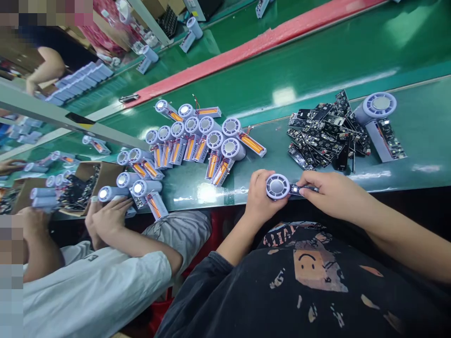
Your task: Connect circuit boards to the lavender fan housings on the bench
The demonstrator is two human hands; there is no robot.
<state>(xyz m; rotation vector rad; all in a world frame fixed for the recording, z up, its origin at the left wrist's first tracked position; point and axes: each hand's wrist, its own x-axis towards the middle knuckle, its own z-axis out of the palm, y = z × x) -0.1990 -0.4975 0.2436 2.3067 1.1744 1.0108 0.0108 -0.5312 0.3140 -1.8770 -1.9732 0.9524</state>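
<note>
At far left on the desk point(185, 185), an open box point(111, 176) keeps loose boards together, probably so they stay within a co-worker's reach; that co-worker's hands point(112, 218) are on another fan. Next come grouped fans point(231, 148), mostly heads away and handles towards the seats, orange strips showing; the bunching likely saves room and leaves the near edge free for handwork. Right of them, just at that edge, the left hand point(259, 199) is curled around the head of a fan point(277, 187), its round face up, which seems meant to steady it while its other end stays reachable. The right hand point(322, 188) closes thumb and fingers in a narrow pinch on a small dark board point(295, 189) at that end, a grip that suits a thin part. So the fan lies in the left hand, and the board bridges the space between both hands. Beyond the right hand, boards point(319, 134) are heaped close by, presumably for easy picking, with one more fan point(379, 104) just right of the heap, a board along its handle.
</note>
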